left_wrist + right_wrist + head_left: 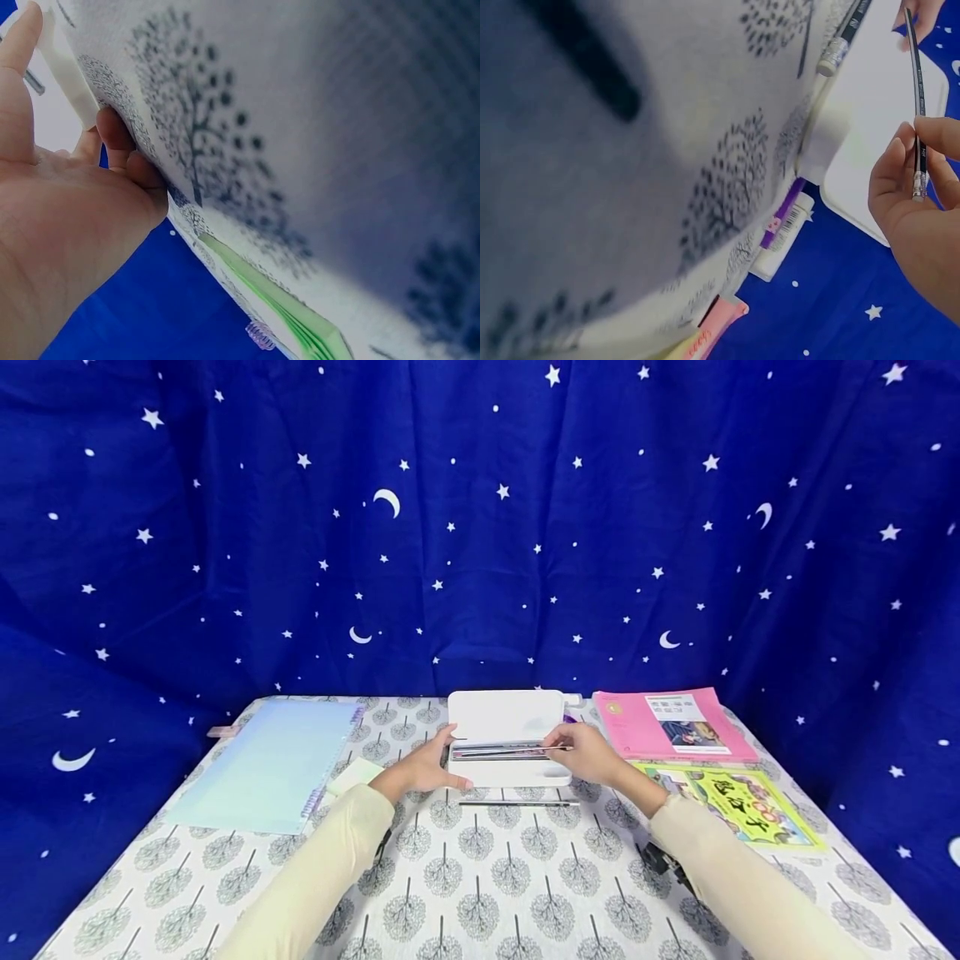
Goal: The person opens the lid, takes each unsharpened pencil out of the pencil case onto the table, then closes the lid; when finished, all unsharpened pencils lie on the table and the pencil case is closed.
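Observation:
A white pencil case (510, 774) lies with its lid (506, 714) raised and several pencils inside. My left hand (426, 767) grips the case's left end, its thumb by the front edge and its fingers towards the back. Over the case, my right hand (587, 753) pinches a dark pencil (919, 90) near its eraser end, between thumb and fingers. Another dark pencil (519, 803) rests on the tablecloth in front of the case. The left wrist view shows only part of the case beyond the left hand (67, 217).
On the left lie a pale blue folder (262, 768) and a pale green sticky-note pad (354, 775). A pink book (630, 727) and a yellow-green book (787, 827) lie on the right. Behind the case are a white eraser (787, 240) and a purple item (786, 210).

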A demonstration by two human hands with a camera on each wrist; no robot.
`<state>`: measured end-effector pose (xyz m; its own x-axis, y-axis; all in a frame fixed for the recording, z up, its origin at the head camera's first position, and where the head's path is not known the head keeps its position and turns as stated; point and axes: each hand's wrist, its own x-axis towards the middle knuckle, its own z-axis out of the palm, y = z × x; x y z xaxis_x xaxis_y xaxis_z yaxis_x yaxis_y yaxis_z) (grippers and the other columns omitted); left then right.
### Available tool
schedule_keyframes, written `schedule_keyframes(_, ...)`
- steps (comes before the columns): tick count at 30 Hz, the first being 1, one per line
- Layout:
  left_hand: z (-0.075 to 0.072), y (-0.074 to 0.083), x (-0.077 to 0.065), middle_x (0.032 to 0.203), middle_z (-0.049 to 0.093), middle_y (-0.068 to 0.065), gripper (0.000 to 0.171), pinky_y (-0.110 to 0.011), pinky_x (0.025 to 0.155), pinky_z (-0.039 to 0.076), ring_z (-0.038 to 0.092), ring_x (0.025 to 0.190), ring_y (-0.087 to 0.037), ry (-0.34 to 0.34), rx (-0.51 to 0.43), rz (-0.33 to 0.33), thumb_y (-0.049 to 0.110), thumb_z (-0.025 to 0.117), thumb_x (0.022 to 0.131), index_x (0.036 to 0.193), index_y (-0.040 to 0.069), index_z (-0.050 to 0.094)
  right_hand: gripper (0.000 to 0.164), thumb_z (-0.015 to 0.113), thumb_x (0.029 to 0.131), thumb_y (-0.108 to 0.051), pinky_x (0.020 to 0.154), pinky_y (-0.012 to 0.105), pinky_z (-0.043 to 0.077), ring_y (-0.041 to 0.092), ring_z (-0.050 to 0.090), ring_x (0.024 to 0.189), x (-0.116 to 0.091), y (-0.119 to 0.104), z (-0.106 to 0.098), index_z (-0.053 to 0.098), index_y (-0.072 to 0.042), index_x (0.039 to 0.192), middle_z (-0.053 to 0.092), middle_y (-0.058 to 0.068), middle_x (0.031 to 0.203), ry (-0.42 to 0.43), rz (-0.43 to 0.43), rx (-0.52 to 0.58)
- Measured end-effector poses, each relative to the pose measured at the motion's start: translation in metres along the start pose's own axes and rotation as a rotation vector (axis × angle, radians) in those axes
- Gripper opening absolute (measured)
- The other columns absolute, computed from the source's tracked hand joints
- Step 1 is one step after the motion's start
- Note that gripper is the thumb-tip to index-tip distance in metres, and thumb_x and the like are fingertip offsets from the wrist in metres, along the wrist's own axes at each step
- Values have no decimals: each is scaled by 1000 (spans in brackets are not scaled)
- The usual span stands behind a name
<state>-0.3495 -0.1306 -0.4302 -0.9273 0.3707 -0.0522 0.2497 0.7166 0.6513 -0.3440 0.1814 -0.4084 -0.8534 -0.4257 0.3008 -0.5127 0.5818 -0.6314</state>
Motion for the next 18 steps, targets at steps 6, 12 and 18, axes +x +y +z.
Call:
schedule_keyframes(6, -1, 0, 0, 155, 39, -11, 115, -57, 117, 25, 34, 142, -36, 5, 5, 7, 45, 86, 74, 159, 18, 13, 6, 69, 88, 4, 89, 44, 57, 28, 67, 91, -13, -6, -11, 68, 3, 94, 69, 11, 96, 24, -12, 28)
schedule_keyframes(12, -2, -1, -1, 156, 38, -9, 117, -56, 117, 25, 33, 143, -36, 6, 14, -12, 47, 86, 73, 159, 19, 12, 7, 69, 88, 1, 74, 26, 57, 20, 66, 85, -26, -14, -19, 68, 3, 94, 69, 12, 96, -4, -1, 84)
schedule_keyframes(18, 0, 1, -1, 156, 37, -11, 116, -57, 117, 24, 33, 143, -36, -1, -4, -5, 43, 86, 74, 160, 18, 12, 7, 69, 89, -1, 69, 24, 56, 17, 64, 83, -44, -22, -23, 69, -1, 96, 69, 10, 97, -61, 21, 102)
